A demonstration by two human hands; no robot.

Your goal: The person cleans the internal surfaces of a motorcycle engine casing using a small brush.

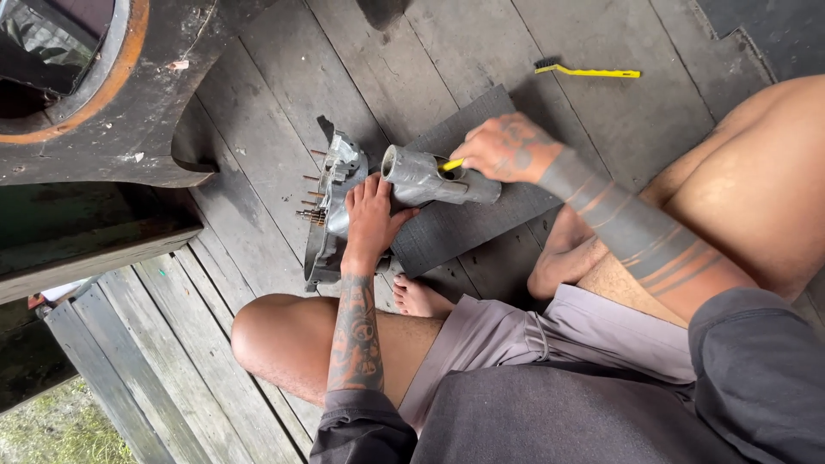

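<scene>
Head view, one item after another.

Left hand [371,215]: lay at the centre of the frame, palm down, fingers spread over the grey metal engine casing [337,202]. Grip flat and pressing on the casing, not wrapped about it.

Right hand [505,148]: at about 1 o'clock from the left hand. Grip narrow, fingers pinched on the yellow-handled tool [450,164], whose far end sat inside a port on the cylinder; that end could not be seen.

Engine casing: stood on edge on the plank floor [284,94], just left of centre, with several thin studs [311,196] sticking out toward 9 o'clock.

Metal cylinder [430,179]: grey, tubular, open mouth facing the viewer's left, joined to the casing and running off toward 3 o'clock. It lay over the dark mat [481,215].

Dark mat: a rectangular sheet set askew on the floor, under the cylinder and the right hand.

Yellow brush [589,71]: slim, with dark bristles at its left end, lying on the floor at 1 o'clock, well apart from both hands.

Dark rounded body with rusty rim [120,77]: at 10 o'clock, upper left corner.

Person's legs: bare knees at 7 o'clock and 3 o'clock, a bare foot [419,298] just below the casing.
</scene>
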